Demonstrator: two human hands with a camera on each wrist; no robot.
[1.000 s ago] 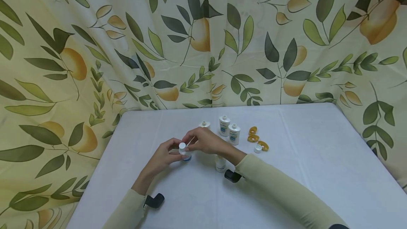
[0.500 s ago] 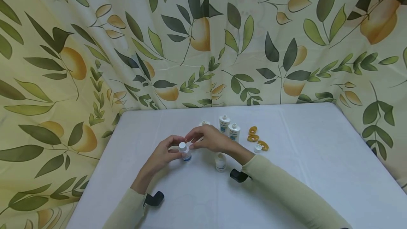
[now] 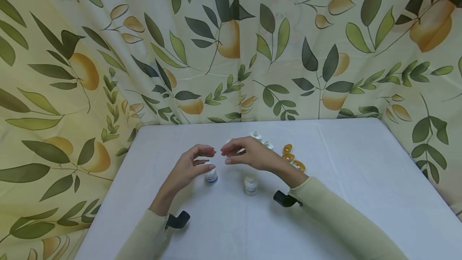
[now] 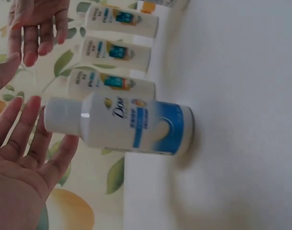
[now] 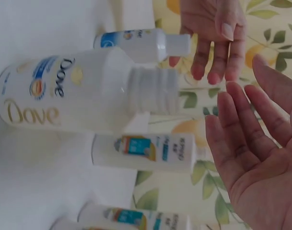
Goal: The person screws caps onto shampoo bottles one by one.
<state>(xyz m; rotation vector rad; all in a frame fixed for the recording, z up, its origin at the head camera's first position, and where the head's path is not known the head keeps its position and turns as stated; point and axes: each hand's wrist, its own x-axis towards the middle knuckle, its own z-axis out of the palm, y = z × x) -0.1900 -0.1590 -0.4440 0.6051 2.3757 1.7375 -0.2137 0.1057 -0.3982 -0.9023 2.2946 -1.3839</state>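
Observation:
A white Dove bottle with a blue lower band point(image 4: 172, 127) and a white cap point(image 4: 64, 116) stands upright on the table. My left hand point(image 3: 188, 168) hovers around its top, fingers spread and relaxed, the fingertips right by the cap in the left wrist view. My right hand point(image 3: 254, 153) is raised to the right of it, fingers loosely bent, with nothing between them. Below the right hand stands a second Dove bottle point(image 3: 250, 186), without a cap, its threaded neck point(image 5: 155, 91) bare.
Behind the right hand stand three white bottles with teal labels, such as this one point(image 4: 119, 51), partly hidden in the head view. Several yellow-orange rings point(image 3: 288, 157) lie to their right. A floral curtain point(image 3: 231, 51) hangs behind the white table point(image 3: 343, 163).
My right hand has drawn away from the capped bottle, up and to the right. The left hand's fingers have loosened and lifted from it; the bottle stays standing.

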